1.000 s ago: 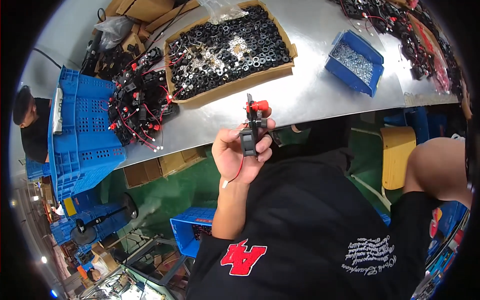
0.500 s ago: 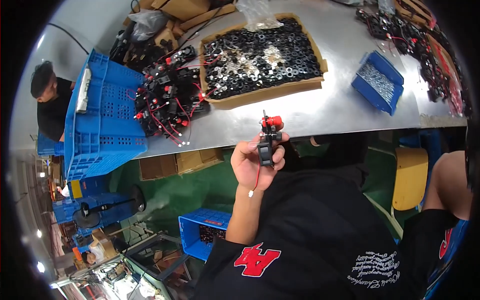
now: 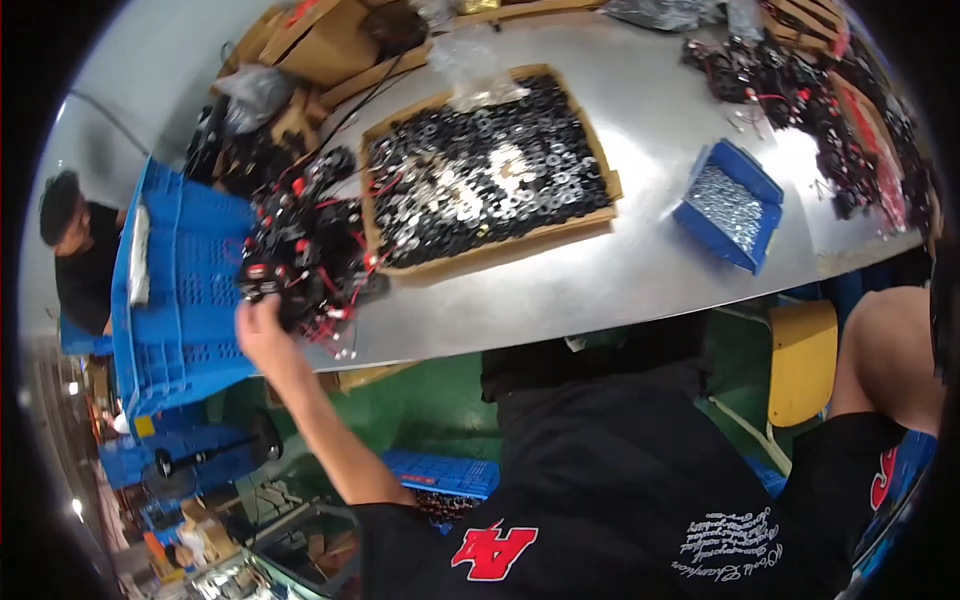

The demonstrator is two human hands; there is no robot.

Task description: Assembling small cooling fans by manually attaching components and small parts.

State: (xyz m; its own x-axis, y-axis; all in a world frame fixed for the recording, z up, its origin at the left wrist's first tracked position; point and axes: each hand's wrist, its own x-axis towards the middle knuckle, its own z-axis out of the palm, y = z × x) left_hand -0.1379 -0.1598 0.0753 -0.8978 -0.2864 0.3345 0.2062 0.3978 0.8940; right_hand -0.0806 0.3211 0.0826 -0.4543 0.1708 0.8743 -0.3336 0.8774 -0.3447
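At the left, my left hand [image 3: 262, 325] reaches over a heap of black assemblies [image 3: 310, 240] with red caps and thin red wires. Its fingers close on a small black assembly with a red top [image 3: 262, 278], held at the heap's near left edge beside a blue crate. Blur hides the exact grip, and whether the piece touches the heap cannot be told. My right hand is out of sight. Right of the heap lies a shallow cardboard box [image 3: 500, 250] full of black rings and shiny metal washers [image 3: 490, 165].
The tall blue perforated crate [image 3: 190, 270] stands at the table's left end. On the metal table [image 3: 640, 250], a blue bin [image 3: 765, 255] holds small silver pieces. More assemblies [image 3: 770, 95] lie far right. A yellow chair [image 3: 805, 360] stands below; a person [image 3: 85, 250] is beyond the crate.
My left hand has swung from the table's front middle to the heap at the left, carrying the black assembly. The view has shifted somewhat.
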